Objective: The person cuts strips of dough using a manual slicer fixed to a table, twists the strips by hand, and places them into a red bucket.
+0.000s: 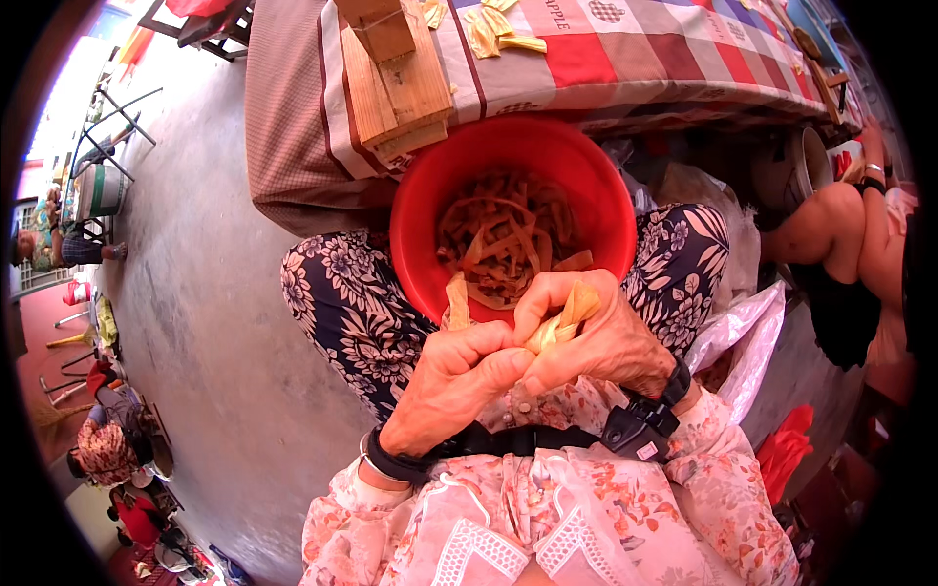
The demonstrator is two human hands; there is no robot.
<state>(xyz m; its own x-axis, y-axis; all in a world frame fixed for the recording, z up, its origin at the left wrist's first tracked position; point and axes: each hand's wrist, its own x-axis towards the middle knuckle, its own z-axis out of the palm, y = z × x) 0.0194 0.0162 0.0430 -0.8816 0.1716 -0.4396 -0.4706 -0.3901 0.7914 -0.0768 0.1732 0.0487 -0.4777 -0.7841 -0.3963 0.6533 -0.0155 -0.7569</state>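
Both my hands meet just in front of a red plastic basin [414, 242], which rests between my knees. A yellowish, folded strip of dried leaf [582, 302] is pinched in my right hand [597, 340], its end sticking up past the fingers. My left hand [465, 370] closes thumb and forefinger on the same piece; the fingertips of the two hands nearly touch. Another flat strip end [458, 302] stands up behind my left hand, and its lower part is hidden. Many brownish strips [513, 234] lie curled and tangled inside the basin.
Beyond the basin is a table with a checked cloth [579, 58], carrying a wooden block stand [399, 88] and folded yellow pieces [491, 29]. A whitish plastic sack [747, 329] lies at right, near another seated person [828, 227]. More people sit far left.
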